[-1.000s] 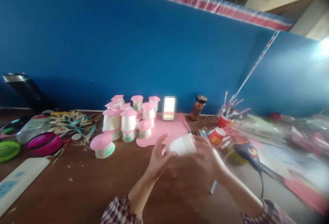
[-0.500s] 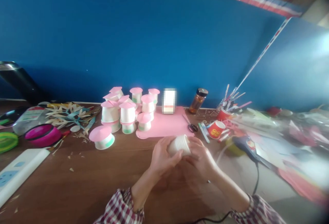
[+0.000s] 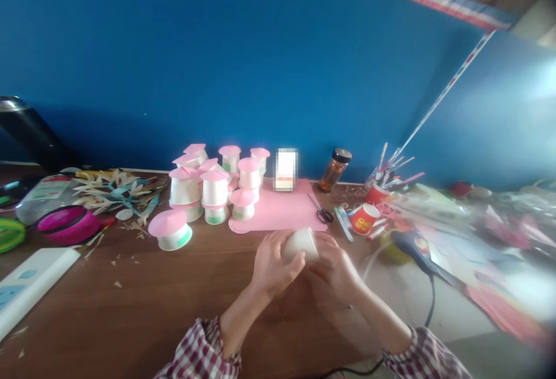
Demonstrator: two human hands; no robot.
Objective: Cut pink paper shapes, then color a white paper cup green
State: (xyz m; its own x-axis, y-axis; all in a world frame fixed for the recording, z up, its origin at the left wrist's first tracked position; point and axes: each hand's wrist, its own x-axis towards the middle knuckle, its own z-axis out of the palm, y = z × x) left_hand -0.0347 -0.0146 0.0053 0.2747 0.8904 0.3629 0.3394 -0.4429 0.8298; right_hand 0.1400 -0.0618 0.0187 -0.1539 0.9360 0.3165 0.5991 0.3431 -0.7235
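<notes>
A nested stack of white paper cups (image 3: 301, 244) is held on its side above the table. My left hand (image 3: 275, 266) is wrapped round it, with the thumb along the near side. At the rim end, the fingers of my right hand (image 3: 336, 263) curl against the stack, slightly blurred and partly hidden. Just beyond both hands lies a sheet of pink paper (image 3: 286, 211). To the left stand several white cups with pink cone tops, some stacked; the nearest pink-topped cup (image 3: 170, 231) has a green patch.
Scissors (image 3: 324, 214), a red paper cup (image 3: 365, 219), and a brown jar (image 3: 335, 170) stand or lie on the right. A glue gun (image 3: 412, 248) with a cord is further right, near plastic bags. On the left lie a power strip (image 3: 39, 277) and a magenta bowl-like item (image 3: 68, 225).
The cup stack has tilted a little between my hands, and my right hand has shifted slightly at its rim end. The pink-topped cups have stayed put.
</notes>
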